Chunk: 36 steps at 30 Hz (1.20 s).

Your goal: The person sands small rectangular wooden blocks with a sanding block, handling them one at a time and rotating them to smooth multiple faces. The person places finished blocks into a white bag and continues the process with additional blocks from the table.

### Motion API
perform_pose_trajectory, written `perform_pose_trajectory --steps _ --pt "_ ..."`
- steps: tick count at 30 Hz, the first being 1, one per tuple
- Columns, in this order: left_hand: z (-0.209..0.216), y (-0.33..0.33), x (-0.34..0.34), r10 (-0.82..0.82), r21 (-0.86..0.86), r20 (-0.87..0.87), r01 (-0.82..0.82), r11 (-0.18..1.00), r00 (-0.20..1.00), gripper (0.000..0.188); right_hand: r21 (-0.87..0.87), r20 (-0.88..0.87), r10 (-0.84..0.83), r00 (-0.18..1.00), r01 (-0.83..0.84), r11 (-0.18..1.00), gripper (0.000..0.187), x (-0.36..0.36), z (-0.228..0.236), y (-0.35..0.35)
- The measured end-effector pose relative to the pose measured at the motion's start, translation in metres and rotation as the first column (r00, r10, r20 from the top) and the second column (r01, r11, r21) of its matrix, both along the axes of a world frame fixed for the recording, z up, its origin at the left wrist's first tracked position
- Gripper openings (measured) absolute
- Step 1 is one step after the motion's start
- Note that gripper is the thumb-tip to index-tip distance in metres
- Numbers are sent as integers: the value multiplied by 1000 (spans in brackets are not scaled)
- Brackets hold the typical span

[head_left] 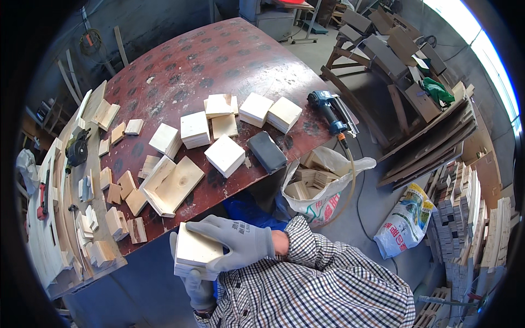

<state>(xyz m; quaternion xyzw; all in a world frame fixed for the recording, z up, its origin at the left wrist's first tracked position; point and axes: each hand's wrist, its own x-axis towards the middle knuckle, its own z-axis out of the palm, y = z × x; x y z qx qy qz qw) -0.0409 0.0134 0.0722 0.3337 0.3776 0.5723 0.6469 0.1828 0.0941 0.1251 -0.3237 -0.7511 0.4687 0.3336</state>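
A stack of square pale wooden boards (199, 247) is held up just off the near edge of the table. My right hand (238, 242), in a grey glove, grips it from the right with fingers over the top. From below and the left, my left hand (199, 290), also gloved, supports it; part of that hand is hidden by the stack. Ahead on the table lie an L-shaped wooden piece (175, 183) and several similar stacks, such as one stack (225, 156) beside a dark grey block (267, 152).
A blue-and-black nail gun (328, 112) with a hose lies on the right corner of the red table (219, 49). Below stands a white sack (328, 183) of wood offcuts. Small wood pieces, a black tape measure (78, 146) and stacked slats (465, 208) flank the sides.
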Motion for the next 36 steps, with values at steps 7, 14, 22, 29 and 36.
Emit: perform_pose_trajectory --steps 7,14,22,29,36 --pt "-37 -8 -58 62 294 312 -158 943 948 78 515 434 -843 318 680 522 70 88 -71 104" --pt "-14 -11 -76 -67 325 409 -77 943 910 78 484 689 -703 175 612 626 90 113 -111 111" --pt "-13 -13 -73 -26 162 547 -76 984 837 81 417 749 -649 133 667 617 87 116 -111 123" --pt "-1 1 -47 -66 87 706 5 996 705 89 585 619 -779 97 606 540 83 114 -136 120" --pt "-7 6 -48 -4 4 780 1 1000 626 98 590 599 -794 106 612 527 83 115 -134 117"
